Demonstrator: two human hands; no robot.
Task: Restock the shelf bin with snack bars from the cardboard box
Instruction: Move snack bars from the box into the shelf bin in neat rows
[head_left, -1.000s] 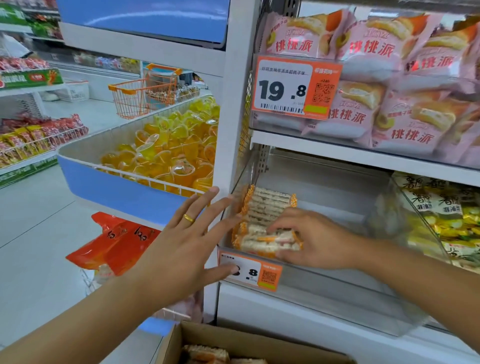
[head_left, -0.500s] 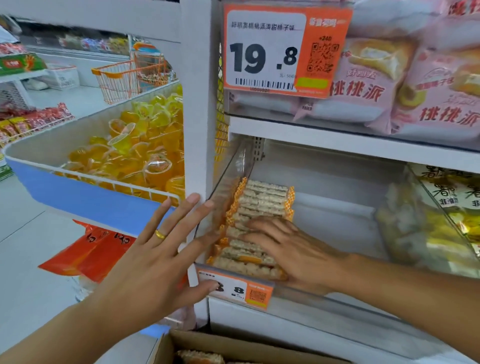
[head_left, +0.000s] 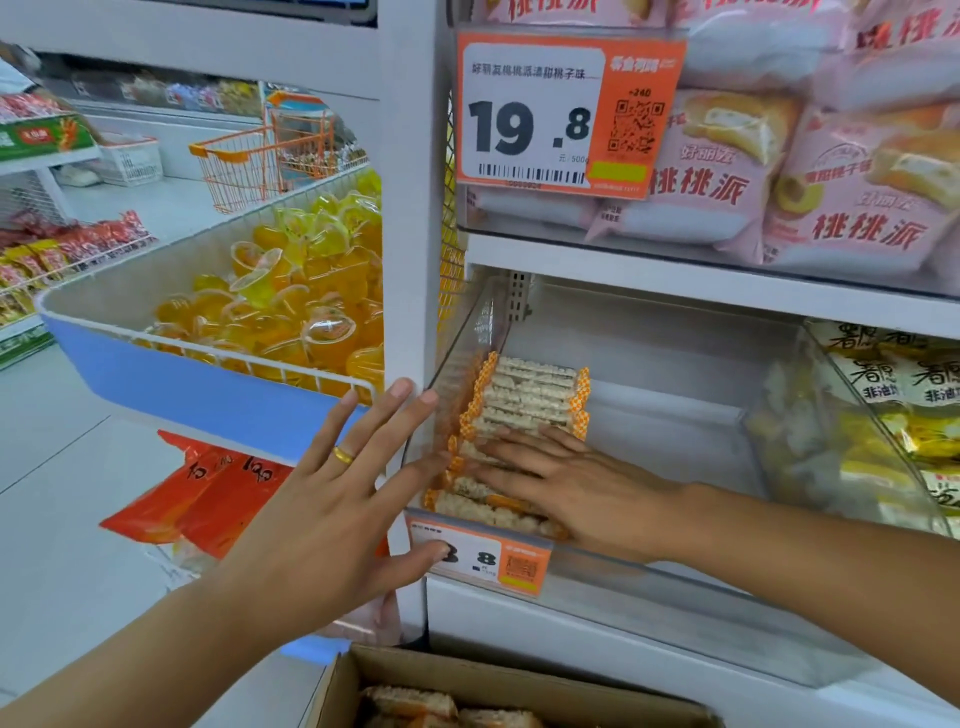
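on the store shelf, snack bars (head_left: 524, 410) line the clear shelf bin's (head_left: 675, 415) left edge. right hand (head_left: 582, 488) presses them flat; left hand (head_left: 332, 499) spread, empty (nearer the cardboard box (head_left: 519, 686) below).

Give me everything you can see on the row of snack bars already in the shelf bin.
The snack bars are pale, grainy bars in clear wrappers with orange-checked ends. They lie overlapping in one row along the left wall of the clear plastic shelf bin, running front to back. The right hand rests flat on the front ones, fingers straight. The left hand is outside the bin, not touching them.
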